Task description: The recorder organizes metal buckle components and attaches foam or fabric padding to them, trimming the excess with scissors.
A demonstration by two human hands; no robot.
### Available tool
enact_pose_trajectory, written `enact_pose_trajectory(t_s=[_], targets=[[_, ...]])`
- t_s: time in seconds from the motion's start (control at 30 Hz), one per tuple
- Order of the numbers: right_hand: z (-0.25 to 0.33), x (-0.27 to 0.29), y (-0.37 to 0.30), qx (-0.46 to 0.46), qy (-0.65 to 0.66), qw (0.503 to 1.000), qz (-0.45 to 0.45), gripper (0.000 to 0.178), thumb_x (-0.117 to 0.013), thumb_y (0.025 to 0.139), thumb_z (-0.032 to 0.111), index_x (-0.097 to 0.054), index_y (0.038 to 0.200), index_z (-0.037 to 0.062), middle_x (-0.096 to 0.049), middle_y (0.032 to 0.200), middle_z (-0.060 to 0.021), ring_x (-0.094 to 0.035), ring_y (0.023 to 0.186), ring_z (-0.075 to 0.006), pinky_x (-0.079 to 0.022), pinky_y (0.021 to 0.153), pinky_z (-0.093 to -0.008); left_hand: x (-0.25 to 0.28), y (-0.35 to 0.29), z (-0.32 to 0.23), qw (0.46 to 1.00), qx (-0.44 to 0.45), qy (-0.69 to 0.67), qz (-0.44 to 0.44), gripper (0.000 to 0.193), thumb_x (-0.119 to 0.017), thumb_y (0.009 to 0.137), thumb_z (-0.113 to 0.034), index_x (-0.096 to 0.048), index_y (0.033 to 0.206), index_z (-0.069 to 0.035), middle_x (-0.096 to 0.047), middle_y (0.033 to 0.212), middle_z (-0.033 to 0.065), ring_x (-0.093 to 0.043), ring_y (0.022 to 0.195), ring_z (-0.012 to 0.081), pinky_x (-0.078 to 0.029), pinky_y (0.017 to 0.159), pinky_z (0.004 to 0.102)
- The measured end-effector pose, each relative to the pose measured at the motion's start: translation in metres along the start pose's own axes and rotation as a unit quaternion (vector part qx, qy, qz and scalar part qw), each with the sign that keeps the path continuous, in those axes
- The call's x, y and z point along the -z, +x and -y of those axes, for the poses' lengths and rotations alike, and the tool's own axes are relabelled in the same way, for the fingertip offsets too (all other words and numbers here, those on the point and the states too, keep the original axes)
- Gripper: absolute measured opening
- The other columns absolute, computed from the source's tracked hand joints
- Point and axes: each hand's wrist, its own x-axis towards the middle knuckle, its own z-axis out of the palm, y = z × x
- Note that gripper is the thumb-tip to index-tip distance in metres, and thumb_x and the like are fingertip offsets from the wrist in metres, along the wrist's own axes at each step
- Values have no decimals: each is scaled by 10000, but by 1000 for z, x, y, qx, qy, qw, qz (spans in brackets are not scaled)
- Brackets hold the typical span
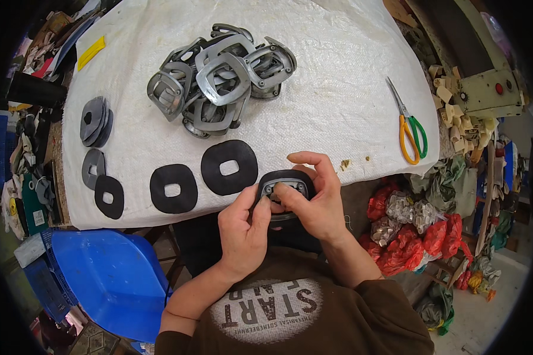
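Close to my body, over the table's near edge, a grey metal frame (268,189) with a black rounded pad (283,175) against its far side is held between both hands. My left hand (243,228) pinches its left end between thumb and fingers. My right hand (323,204) grips the right side, its thumb pressed into the frame's inside and its index finger raised along the top. Fingers hide part of both pieces. Just left of them lie black rounded pads with square holes: a large one (243,180), another (186,201) and a narrower-looking one (118,207).
A heap of grey metal frames (224,80) lies mid-table on a white woven sheet (331,89). Grey pads (93,121) are stacked at left; scissors (405,121) lie at right. A blue plastic bin (109,278) stands lower left, red bags (403,248) lower right.
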Motion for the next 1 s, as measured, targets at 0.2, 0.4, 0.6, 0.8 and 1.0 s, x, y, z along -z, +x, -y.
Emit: enact_pose_trajectory(t_s=[0.2, 0.4, 0.6, 0.8, 1.0], targets=[[-3, 7, -2, 12, 44, 998, 35, 430, -621, 810, 31, -423, 1192, 15, -586, 879, -64, -549, 776, -79, -454, 661, -214, 4, 1, 1, 997, 28, -76, 10, 228, -469, 911, -79, -550, 1083, 47, -637, 797, 68, -583, 684, 72, -490, 607, 214], [-2, 6, -5, 29, 7, 999, 36, 430, -613, 809, 20, -420, 1195, 18, -581, 858, -57, -540, 753, -76, -443, 636, -213, 5, 4, 1, 1000, 0, 1, 0, 197, -487, 899, -74, -577, 1025, 48, -640, 789, 57, -587, 695, 72, -470, 616, 212], [0, 2, -5, 3, 37, 999, 23, 429, -596, 808, 3, -410, 1194, 22, -578, 789, -48, -540, 683, -69, -436, 581, -205, 7, 5, 10, 1000, 18, -19, 3, 184, -482, 905, -92, -585, 970, 46, -635, 764, 49, -571, 678, 64, -445, 606, 203], [4, 6, -3, -7, 29, 999, 34, 462, -600, 808, -1, -379, 1213, 12, -587, 752, -73, -544, 607, -84, -440, 546, -205, 8, 7, 15, 992, 42, -113, 32, 213, -445, 925, -117, -582, 983, 36, -626, 753, 38, -535, 654, 55, -423, 618, 193], [3, 8, -2, -11, 35, 999, 29, 465, -593, 811, -4, -375, 1222, 8, -584, 755, -73, -545, 614, -91, -442, 552, -208, 12, 8, 7, 979, 85, -176, 52, 210, -432, 922, -92, -564, 1011, 46, -621, 805, 56, -557, 717, 78, -438, 681, 205]])
